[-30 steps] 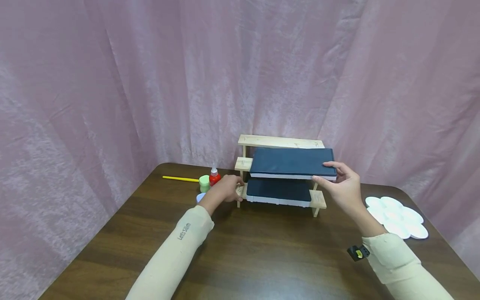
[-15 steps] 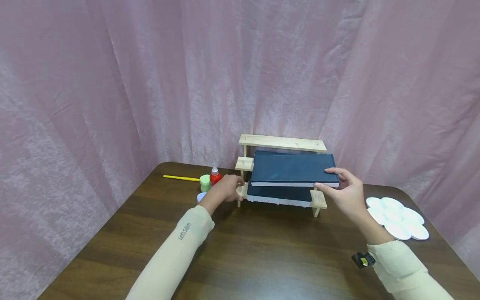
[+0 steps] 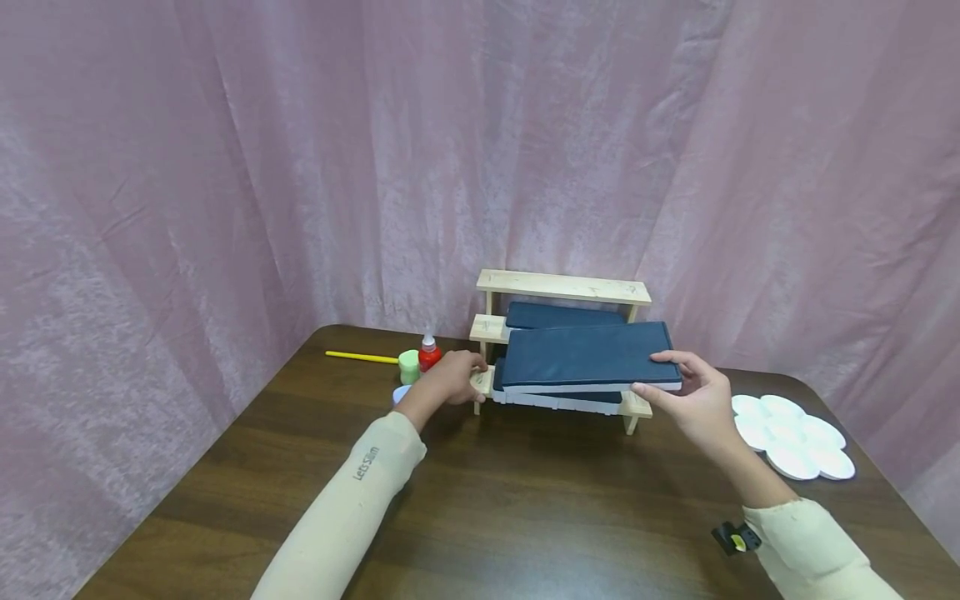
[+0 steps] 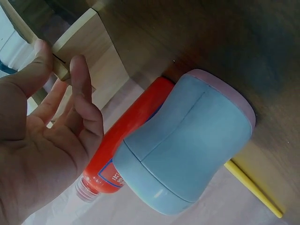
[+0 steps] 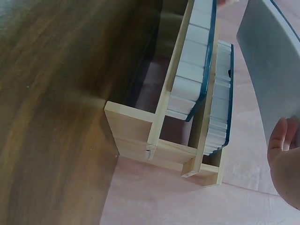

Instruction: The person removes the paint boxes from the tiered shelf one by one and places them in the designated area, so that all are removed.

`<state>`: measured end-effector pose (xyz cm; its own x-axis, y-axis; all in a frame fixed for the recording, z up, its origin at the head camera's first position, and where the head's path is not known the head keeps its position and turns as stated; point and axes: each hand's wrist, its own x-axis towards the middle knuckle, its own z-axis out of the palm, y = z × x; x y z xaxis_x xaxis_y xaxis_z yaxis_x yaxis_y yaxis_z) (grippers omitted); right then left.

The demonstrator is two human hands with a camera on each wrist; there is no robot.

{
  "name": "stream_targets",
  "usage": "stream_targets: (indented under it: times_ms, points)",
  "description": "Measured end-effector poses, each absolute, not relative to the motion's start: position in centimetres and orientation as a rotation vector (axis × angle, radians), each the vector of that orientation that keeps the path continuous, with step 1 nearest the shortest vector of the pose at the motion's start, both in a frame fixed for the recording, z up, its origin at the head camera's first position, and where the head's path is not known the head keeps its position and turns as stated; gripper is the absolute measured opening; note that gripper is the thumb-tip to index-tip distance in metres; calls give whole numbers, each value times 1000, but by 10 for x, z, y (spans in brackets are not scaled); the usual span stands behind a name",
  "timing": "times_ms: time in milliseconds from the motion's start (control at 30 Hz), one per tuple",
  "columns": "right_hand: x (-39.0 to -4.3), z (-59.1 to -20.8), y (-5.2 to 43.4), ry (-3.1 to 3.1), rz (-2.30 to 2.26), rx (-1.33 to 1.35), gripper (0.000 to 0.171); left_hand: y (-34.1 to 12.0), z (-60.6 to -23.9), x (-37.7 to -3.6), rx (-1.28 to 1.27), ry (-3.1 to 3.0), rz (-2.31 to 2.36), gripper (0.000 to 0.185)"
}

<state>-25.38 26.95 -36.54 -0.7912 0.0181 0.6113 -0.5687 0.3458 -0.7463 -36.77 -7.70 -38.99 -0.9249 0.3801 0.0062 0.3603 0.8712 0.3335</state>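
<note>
The right hand's (image 3: 697, 392) thumb and fingers are pinching the right end of a flat, dark-blue rectangular case with a white edge (image 3: 588, 354); the left hand's (image 3: 450, 377) thumb and forefinger are closing round the lower-left shelf end of a pale wooden three-step rack (image 3: 562, 285). Work seems partway: similar dark-blue cases are resting on the middle (image 3: 562, 314) and lower shelves (image 3: 558, 403), while the held one is hanging off the rack, its placement remaining. Toward the table's (image 3: 525, 517) right edge, a white flower-shaped palette (image 3: 795, 437) is lying. Left of the rack, the forearm is largely hiding a light-blue waisted container (image 4: 183, 145); the right wrist view is cropping the held case.
</note>
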Motion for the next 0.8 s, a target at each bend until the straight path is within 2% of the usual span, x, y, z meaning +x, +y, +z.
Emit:
stream_targets:
  times_ms: [267, 800]
  points:
    - [-245, -368, 272, -2049, 1596, 572, 45, -78, -388, -366, 558, 2958, 556, 55]
    - [-228, -372, 276, -2127, 1509, 593, 50, -81, -388, -363, 540, 2935, 616, 53]
